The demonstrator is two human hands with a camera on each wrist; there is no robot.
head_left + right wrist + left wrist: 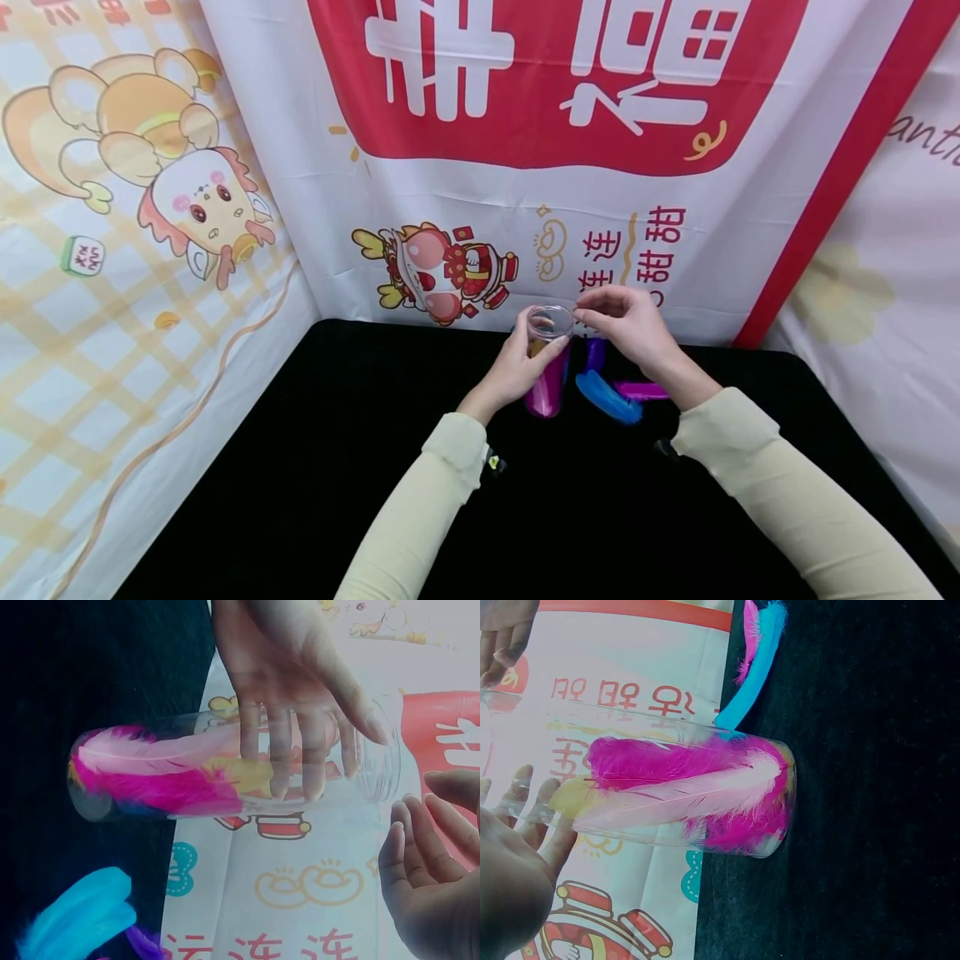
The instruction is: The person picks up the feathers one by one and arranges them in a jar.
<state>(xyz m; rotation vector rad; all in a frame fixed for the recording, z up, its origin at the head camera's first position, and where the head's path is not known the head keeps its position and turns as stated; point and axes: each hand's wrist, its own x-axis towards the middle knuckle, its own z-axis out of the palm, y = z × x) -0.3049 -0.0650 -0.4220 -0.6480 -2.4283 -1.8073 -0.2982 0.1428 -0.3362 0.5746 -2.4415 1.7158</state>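
Note:
My left hand (516, 364) grips a tall clear jar (551, 323) near its open mouth, fingers wrapped round the wall. Several feathers lie inside it: a pale pink feather (150, 754), magenta feathers (660, 761) and a yellow feather (574, 797). The right hand (633, 327) hovers at the rim with loosely bent fingers; in the right wrist view no object shows between them. Below it on the black table lie a blue feather (607, 398), a purple feather (596, 354) and a magenta feather (643, 390).
The black table (337, 467) ends at its back edge against a printed cloth backdrop (525, 192), close behind the jar. More printed cloth (142, 333) hangs along the left side, and a white cloth (870, 333) on the right.

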